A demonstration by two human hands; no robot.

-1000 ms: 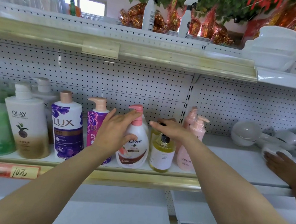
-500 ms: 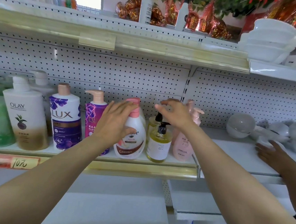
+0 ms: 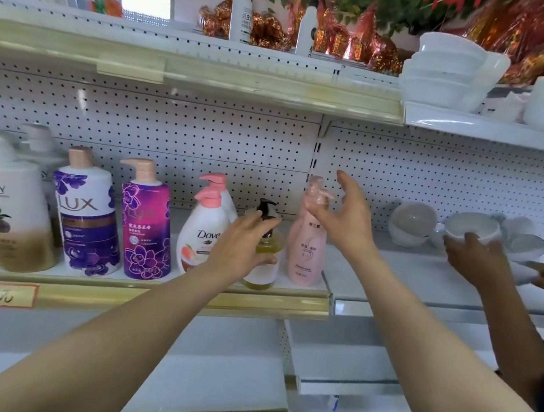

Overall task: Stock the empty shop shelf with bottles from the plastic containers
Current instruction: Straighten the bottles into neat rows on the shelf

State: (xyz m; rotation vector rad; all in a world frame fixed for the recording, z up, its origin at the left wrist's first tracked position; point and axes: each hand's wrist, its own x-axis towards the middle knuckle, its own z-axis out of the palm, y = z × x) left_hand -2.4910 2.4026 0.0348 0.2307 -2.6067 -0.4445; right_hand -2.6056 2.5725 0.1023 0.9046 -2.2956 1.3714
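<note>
Yellow bottle [image 3: 262, 274] stands at shelf [image 3: 155, 294] front, between Dove bottle [image 3: 201, 232] and pink bottle [image 3: 306, 252]. Left hand [image 3: 240, 246] wraps it, thumb and fingers curled round. Right hand [image 3: 346, 216] is spread beside the pink pump, holding nothing. To do it well: seat it upright, label outward, neighbours unbumped.

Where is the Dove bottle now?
Head view, left of centre: the Dove bottle stands on the shelf between the magenta LUX bottle and the yellow pump bottle.
</note>
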